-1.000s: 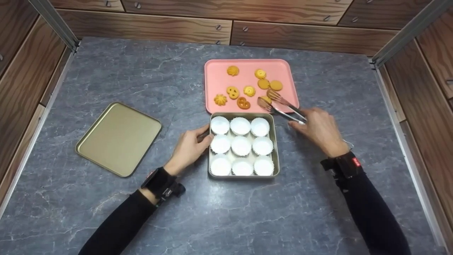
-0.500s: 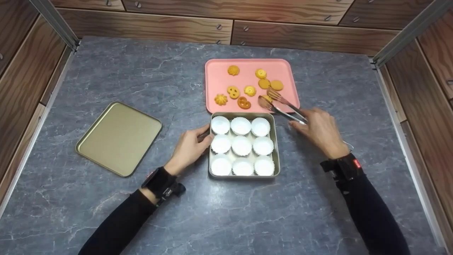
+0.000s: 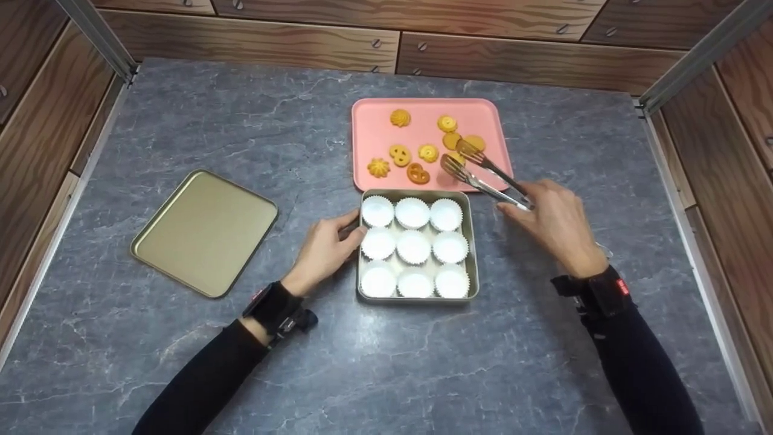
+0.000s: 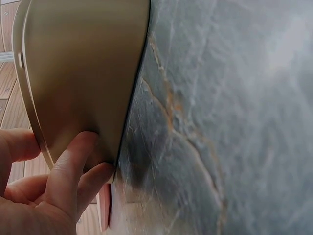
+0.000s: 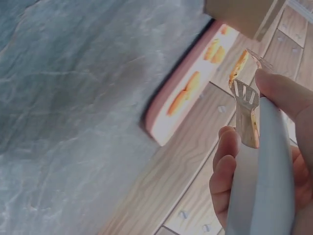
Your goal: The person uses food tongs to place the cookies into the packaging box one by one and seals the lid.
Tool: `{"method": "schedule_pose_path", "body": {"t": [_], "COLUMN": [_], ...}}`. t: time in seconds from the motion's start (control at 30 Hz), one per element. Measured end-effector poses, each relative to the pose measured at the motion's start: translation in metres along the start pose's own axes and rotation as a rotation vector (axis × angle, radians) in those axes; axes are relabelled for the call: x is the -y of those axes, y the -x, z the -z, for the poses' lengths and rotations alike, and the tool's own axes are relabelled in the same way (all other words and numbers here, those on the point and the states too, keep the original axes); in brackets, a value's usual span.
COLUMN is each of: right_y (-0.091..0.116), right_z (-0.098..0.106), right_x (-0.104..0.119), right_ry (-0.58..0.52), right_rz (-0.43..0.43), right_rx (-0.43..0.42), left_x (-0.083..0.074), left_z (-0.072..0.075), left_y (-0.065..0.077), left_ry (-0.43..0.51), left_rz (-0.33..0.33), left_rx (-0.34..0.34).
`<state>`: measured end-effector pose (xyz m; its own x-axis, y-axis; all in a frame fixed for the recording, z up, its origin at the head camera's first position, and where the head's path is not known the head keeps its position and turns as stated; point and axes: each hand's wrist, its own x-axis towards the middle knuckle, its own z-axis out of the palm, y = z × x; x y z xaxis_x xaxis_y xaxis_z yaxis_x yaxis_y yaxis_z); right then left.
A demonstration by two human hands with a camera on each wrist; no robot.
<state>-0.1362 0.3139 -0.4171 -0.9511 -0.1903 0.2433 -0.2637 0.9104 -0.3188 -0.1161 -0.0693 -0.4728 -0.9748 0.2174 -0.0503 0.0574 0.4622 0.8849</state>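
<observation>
My right hand (image 3: 554,220) grips a pair of metal tongs (image 3: 496,192) with slotted, fork-like tips and smooth handles. Between those tips a small golden cookie (image 5: 238,66) is caught, just above the right part of the pink tray (image 3: 369,110). My left hand (image 3: 326,246) holds the left wall of a square gold tin (image 3: 474,254), thumb at the rim and fingertips against the outside. White pleated paper cups (image 3: 413,247) fill the tin in rows, with no cookie showing in them.
More cookies lie scattered on the pink tray, among them a brown pretzel-shaped cookie (image 3: 418,174) and a swirled one (image 3: 400,118). Directly behind the tin stands the tray. A flat gold lid (image 3: 205,232) lies left on the grey marbled table (image 3: 386,374). Wood-patterned panels (image 3: 253,30) border it.
The tongs have risen a little off the tray with the cookie between their tips. My right hand has shifted slightly right; the left hand stays at the tin.
</observation>
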Motion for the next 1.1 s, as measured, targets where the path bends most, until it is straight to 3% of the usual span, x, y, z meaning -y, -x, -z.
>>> {"method": "schedule_pose_path", "body": {"t": [0.23, 0.5, 0.77, 1.1], "right_y": [0.006, 0.010, 0.009, 0.007], "right_z": [0.006, 0.005, -0.004, -0.015], "right_x": [0.016, 0.035, 0.054, 0.069], "right_ry": [-0.001, -0.037, -0.065, 0.008], "right_rz": [0.081, 0.193, 0.283, 0.329], "right_rx": [-0.065, -0.054, 0.011, 0.077], "left_x": [-0.003, -0.003, -0.002, 0.000], "left_z": [0.000, 0.001, 0.001, 0.001], "left_y": [-0.001, -0.001, -0.001, -0.001], "left_ry": [0.003, -0.012, -0.020, -0.010], "left_rz": [0.007, 0.013, 0.010, 0.004], "left_rx": [0.010, 0.011, 0.002, 0.006]}}
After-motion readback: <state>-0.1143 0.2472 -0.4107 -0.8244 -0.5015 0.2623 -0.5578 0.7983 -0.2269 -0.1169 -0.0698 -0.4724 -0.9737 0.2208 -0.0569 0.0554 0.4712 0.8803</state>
